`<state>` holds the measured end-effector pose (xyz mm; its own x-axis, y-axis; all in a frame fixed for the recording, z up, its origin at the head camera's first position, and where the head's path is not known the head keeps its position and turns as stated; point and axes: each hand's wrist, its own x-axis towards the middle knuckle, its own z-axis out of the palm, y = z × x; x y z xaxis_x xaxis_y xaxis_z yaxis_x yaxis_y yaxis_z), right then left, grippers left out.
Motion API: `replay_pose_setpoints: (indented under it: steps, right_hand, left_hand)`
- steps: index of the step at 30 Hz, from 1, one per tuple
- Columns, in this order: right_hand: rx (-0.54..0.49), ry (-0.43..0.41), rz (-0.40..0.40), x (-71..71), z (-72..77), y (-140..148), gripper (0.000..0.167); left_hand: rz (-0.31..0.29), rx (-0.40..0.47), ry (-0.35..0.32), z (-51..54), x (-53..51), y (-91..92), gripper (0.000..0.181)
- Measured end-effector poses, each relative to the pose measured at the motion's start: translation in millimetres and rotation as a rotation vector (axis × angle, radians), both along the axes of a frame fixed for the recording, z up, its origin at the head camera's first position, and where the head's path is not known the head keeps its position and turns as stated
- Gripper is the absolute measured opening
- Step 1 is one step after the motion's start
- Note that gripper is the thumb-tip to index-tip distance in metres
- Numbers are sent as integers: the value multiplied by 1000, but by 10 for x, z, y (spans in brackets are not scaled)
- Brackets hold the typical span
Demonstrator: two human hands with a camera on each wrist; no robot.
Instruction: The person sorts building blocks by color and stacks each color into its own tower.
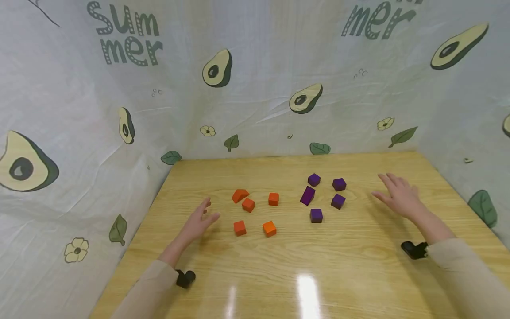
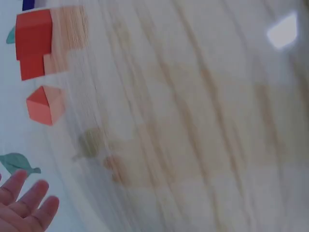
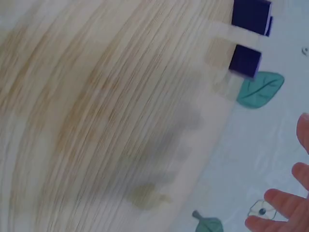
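Five orange blocks (image 1: 248, 204) and five purple blocks (image 1: 316, 215) can be counted on the worktop (image 1: 295, 257); one purple piece is longer than the rest. Two hands are seen, with both forearms stretched forward from the near corners. The left hand (image 1: 196, 223) is held over the worktop with its fingers extended, and the right hand (image 1: 401, 198) is raised with its fingers spread. Nothing is grasped by either. The orange group is placed just right of the left hand; the purple group is set to the left of the right hand, apart from it.
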<state>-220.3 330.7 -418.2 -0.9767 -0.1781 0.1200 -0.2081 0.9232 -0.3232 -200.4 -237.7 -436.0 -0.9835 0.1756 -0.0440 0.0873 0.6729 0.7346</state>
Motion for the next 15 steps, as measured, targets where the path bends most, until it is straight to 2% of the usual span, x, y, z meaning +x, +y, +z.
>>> replay_pose_setpoints:
  steps: [2, 4, 7, 11, 15]
  right_hand:
    - [-40, 52, 36, -4, 20, -107, 64]
    - [-98, 80, 70, -1, 49, -246, 59]
    - [-202, 72, 105, 15, 107, -488, 54]
    - [-273, 50, 121, 34, 140, -798, 50]
    - [-299, 32, 142, 33, 108, -1042, 50]
  left_hand:
    - [-3, 49, -32, -2, 23, 34, 71]
    - [-7, 74, -33, -11, 46, 83, 67]
    - [-24, 77, 15, -14, 89, 190, 62]
    - [-20, 91, 94, 12, 157, 384, 54]
    - [-8, 122, 108, 42, 230, 571, 49]
